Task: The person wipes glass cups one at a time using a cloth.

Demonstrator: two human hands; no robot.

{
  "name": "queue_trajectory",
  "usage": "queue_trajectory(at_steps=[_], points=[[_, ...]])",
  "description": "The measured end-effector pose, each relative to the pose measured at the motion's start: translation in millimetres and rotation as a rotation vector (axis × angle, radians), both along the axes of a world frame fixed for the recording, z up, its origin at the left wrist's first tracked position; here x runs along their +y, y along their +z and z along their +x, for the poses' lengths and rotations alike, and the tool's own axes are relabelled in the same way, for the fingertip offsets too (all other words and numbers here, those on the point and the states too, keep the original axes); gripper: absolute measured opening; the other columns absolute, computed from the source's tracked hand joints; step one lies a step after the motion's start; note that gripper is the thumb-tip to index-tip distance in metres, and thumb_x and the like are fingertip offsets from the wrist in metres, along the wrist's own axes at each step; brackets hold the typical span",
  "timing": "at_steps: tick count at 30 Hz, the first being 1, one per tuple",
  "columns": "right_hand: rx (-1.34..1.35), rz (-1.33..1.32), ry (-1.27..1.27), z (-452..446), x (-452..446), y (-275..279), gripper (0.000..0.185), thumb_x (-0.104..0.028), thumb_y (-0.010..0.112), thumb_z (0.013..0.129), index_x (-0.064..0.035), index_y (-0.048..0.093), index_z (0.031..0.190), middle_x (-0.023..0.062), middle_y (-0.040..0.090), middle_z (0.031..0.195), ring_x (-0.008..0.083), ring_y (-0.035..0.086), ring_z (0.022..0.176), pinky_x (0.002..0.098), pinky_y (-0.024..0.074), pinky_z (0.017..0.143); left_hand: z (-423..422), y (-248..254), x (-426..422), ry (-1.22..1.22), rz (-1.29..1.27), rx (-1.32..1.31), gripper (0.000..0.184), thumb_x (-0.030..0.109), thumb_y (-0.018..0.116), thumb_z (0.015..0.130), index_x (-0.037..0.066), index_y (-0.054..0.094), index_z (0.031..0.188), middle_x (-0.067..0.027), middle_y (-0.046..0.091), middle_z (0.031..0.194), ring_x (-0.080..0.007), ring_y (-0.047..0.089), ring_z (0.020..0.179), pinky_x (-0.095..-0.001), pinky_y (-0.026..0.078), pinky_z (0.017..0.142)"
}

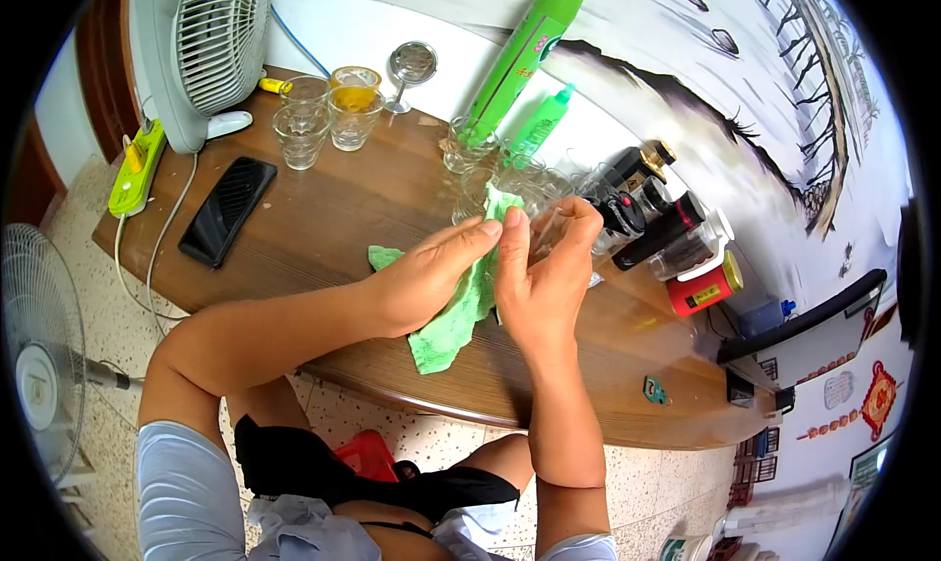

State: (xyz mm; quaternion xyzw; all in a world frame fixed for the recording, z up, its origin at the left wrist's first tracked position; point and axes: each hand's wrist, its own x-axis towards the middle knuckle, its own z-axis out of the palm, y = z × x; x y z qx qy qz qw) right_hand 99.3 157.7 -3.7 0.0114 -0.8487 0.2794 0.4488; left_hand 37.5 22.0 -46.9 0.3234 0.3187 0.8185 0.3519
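Observation:
My left hand (428,279) is closed around a green cloth (446,341), which hangs below the palm and also sticks up between the two hands. My right hand (547,285) faces it, thumb raised and fingers curled around a clear glass (549,232), mostly hidden by the hand. The two thumbs come close together above the cloth. Just beyond my hands, several clear glasses (477,191) stand grouped on the wooden table (363,203), some overlapping in view.
Left on the table are a black phone (227,211), glasses (302,135), one holding yellow liquid (355,98), and a fan (211,51). Behind stand a round mirror (413,63), a tall green package (524,61) and a green bottle (542,123). A red tin (706,287) stands right.

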Motion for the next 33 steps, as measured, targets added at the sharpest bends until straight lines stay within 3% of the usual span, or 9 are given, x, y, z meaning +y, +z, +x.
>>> queue_trajectory(at_steps=[5,11,14,19,21,22,26,30,33], points=[[-0.092,-0.031,0.007,6,-7,10,0.043,-0.026,0.08,0.097,-0.0002,0.046,0.103,0.0118,0.053,0.076,0.0225,0.052,0.062,0.0393,0.0443,0.058,-8,5,-7,0.176,-0.096,0.185,0.046,0.027,0.037,0.117,0.0,0.049,0.152,-0.0105,0.061,0.14,-0.0148,0.058,0.128,-0.0353,0.046,0.114],[-0.128,-0.036,0.187,12,-25,5,0.044,-0.025,0.083,0.093,-0.0047,0.044,0.098,0.0067,0.054,0.072,0.0185,0.049,0.057,0.0366,0.0431,0.054,-15,16,-9,0.234,-0.003,0.068,0.057,0.034,0.037,0.115,-0.001,0.039,0.161,-0.0143,0.058,0.146,-0.0206,0.056,0.135,-0.0383,0.041,0.119],[-0.159,-0.18,0.237,14,-24,4,0.037,-0.021,0.077,0.1,-0.0077,0.043,0.099,0.0015,0.049,0.079,0.008,0.043,0.065,0.0267,0.034,0.055,-11,19,-6,0.184,0.069,0.057,0.059,0.033,0.035,0.115,0.0,0.032,0.164,-0.0142,0.048,0.159,-0.0226,0.049,0.145,-0.0393,0.036,0.125],[0.077,-0.354,0.199,-1,2,-3,0.028,-0.016,0.068,0.107,-0.0103,0.041,0.103,0.0013,0.051,0.093,0.006,0.052,0.067,0.0217,0.0412,0.052,3,20,-7,0.042,0.049,0.164,0.06,0.029,0.031,0.116,-0.002,0.023,0.168,-0.0129,0.035,0.171,-0.0215,0.035,0.156,-0.0376,0.026,0.13],[0.144,-0.456,0.244,-1,10,3,0.027,-0.016,0.067,0.107,-0.0104,0.041,0.103,0.0025,0.054,0.096,0.0071,0.052,0.071,0.0227,0.0427,0.056,2,16,-5,0.136,-0.005,0.438,0.059,0.027,0.03,0.117,-0.003,0.025,0.167,-0.0136,0.034,0.171,-0.0199,0.032,0.157,-0.0354,0.024,0.129],[0.153,-0.491,0.21,-2,17,4,0.036,-0.017,0.076,0.101,-0.0062,0.042,0.1,0.0085,0.053,0.101,0.016,0.052,0.093,0.0316,0.0461,0.087,5,17,-10,0.139,-0.034,0.511,0.061,0.03,0.028,0.118,-0.005,0.019,0.168,-0.0119,0.025,0.175,-0.0198,0.023,0.161,-0.0353,0.019,0.131],[0.213,-0.372,0.19,-3,20,4,0.035,-0.015,0.077,0.099,-0.0051,0.043,0.099,0.0134,0.052,0.114,0.0179,0.051,0.103,0.0346,0.0436,0.099,6,18,-4,-0.143,0.162,0.026,0.066,0.037,0.034,0.119,-0.004,0.019,0.168,-0.0121,0.03,0.173,-0.0172,0.029,0.158,-0.0323,0.023,0.129],[0.201,-0.422,0.285,-6,14,-1,0.035,-0.016,0.079,0.097,-0.0047,0.045,0.097,0.0141,0.055,0.114,0.0199,0.053,0.104,0.0359,0.0448,0.097,3,18,-6,-0.014,0.06,0.07,0.068,0.025,0.054,0.114,-0.003,0.022,0.168,-0.0121,0.042,0.166,-0.0136,0.036,0.152,-0.0291,0.033,0.124],[0.179,-0.343,0.279,-12,14,-10,0.035,-0.017,0.078,0.098,-0.0044,0.046,0.092,0.0148,0.057,0.108,0.0212,0.055,0.102,0.0356,0.0462,0.092,5,18,-8,-0.042,-0.071,0.098,0.063,0.031,0.05,0.116,-0.002,0.029,0.166,-0.0101,0.048,0.16,-0.0141,0.04,0.148,-0.0303,0.032,0.123]])
